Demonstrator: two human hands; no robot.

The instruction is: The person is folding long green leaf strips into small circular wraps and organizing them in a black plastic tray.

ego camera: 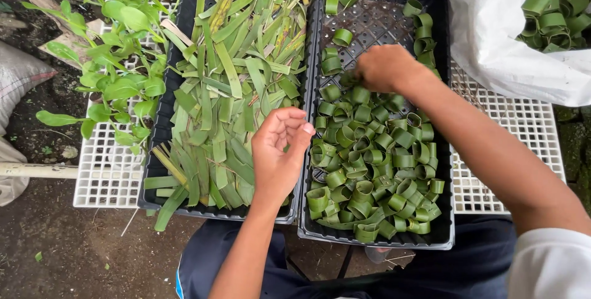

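Right hand (385, 68) grip pinches leaf ring (348, 79) over ring tray (443, 151); left hand (278, 151) loose, empty.

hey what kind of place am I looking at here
Probably an outdoor plant nursery: bare soil ground, leafy seedlings on a white grid bench, and black trays of cut leaf strips and rolled leaf rings.

the two trays (441, 151) look like thin black plastic, slightly glossy, the right one perforated. the leaf strips (234, 83) and leaf rings (369, 163) are smooth, waxy green. the grid (523, 127) beneath is white moulded plastic; the bag (492, 34) is thin white plastic sheeting.
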